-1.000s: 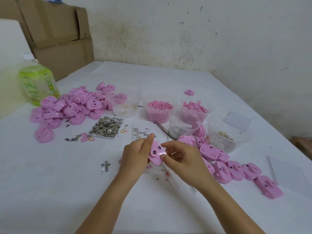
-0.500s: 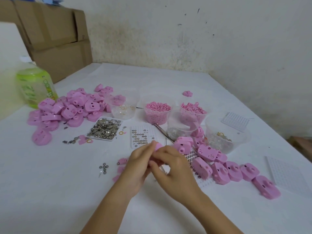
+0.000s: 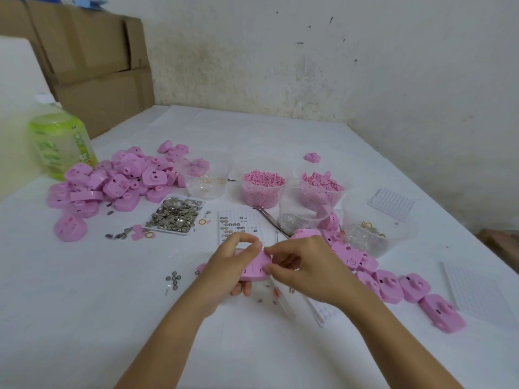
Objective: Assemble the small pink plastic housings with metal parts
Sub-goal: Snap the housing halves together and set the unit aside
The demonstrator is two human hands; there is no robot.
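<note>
Left hand point(image 3: 229, 265) gripping pink housing point(image 3: 257, 266), right hand point(image 3: 306, 269) seemingly pinching

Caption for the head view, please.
Left hand and right hand hold a pink housing at a white table bearing metal parts.

My left hand point(image 3: 229, 265) grips a pink housing point(image 3: 254, 266); my right hand point(image 3: 304, 269) pinches its edge beside my left fingertips.
</note>
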